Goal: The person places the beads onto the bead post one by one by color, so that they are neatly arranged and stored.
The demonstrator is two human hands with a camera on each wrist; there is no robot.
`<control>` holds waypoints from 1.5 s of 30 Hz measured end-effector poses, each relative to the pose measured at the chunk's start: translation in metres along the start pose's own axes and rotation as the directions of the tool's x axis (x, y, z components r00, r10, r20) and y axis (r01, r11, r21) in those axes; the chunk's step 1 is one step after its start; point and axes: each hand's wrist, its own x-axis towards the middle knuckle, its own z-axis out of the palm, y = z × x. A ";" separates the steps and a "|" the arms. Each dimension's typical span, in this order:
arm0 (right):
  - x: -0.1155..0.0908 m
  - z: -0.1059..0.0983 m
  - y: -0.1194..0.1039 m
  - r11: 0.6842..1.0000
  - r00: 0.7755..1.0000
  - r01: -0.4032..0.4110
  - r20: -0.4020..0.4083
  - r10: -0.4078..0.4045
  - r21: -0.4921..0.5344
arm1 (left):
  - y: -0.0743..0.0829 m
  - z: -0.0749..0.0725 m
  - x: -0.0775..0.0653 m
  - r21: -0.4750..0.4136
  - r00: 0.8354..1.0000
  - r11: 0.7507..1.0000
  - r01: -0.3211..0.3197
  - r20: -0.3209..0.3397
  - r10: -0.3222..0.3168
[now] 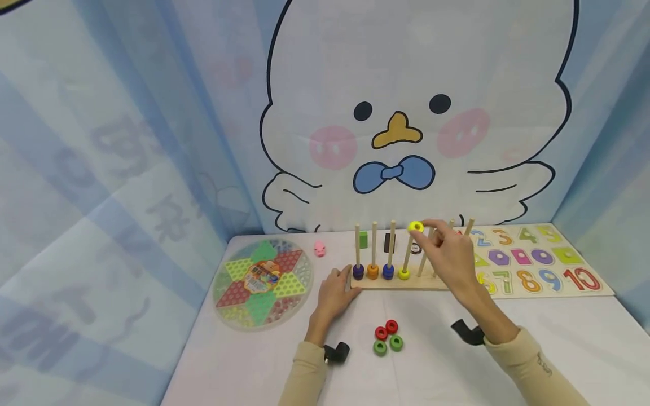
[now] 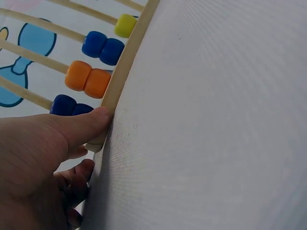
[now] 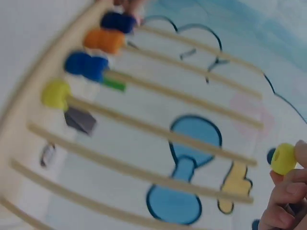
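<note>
My right hand [image 1: 453, 259] pinches a yellow ring bead [image 1: 413, 228] near the top of a peg; in the right wrist view the held bead [image 3: 284, 159] is apart from the peg tips. Below it, one yellow bead [image 1: 404, 274] sits at the foot of the fourth peg. The wooden peg stand [image 1: 396, 285] also carries pairs of dark blue [image 2: 72, 106], orange [image 2: 88, 79] and blue beads [image 2: 103, 48] on its first three pegs. At its left end my left hand [image 1: 332, 293] grips the base, thumb [image 2: 88, 125] on the front edge.
Two red rings [image 1: 391, 326] and two green rings [image 1: 380, 348] lie on the white table in front. A round star-patterned game board [image 1: 261, 282] is at left, beside a small pink figure [image 1: 319, 248]. The number board [image 1: 528, 259] lies at right. Small blocks [image 1: 363, 239] stand behind the pegs.
</note>
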 end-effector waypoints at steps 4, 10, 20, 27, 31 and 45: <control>0.019 -0.008 0.004 0.998 1.000 0.002 -0.028 -0.004 -0.070 | -0.001 0.003 -0.001 0.010 1.000 1.000 -0.004 0.003 0.004; 0.021 -0.003 0.011 0.992 0.997 -0.055 0.041 0.060 -0.111 | 0.001 0.004 -0.001 -0.006 1.000 1.000 -0.018 -0.003 0.017; 0.005 0.008 0.014 0.998 0.999 0.032 -0.041 -0.034 -0.056 | 0.001 0.002 0.004 0.004 1.000 1.000 -0.012 -0.011 0.012; -0.071 0.034 0.020 0.952 0.899 -0.262 0.399 0.180 0.161 | 0.000 0.003 0.001 -0.009 1.000 1.000 -0.018 -0.005 0.018; -0.106 0.048 0.031 0.887 0.649 -0.440 0.732 0.207 0.139 | -0.002 0.003 -0.001 0.000 1.000 1.000 -0.008 -0.006 0.008; -0.116 0.052 0.039 0.846 0.551 -0.506 0.818 0.166 0.169 | -0.002 0.001 0.001 -0.008 1.000 1.000 -0.003 -0.003 0.003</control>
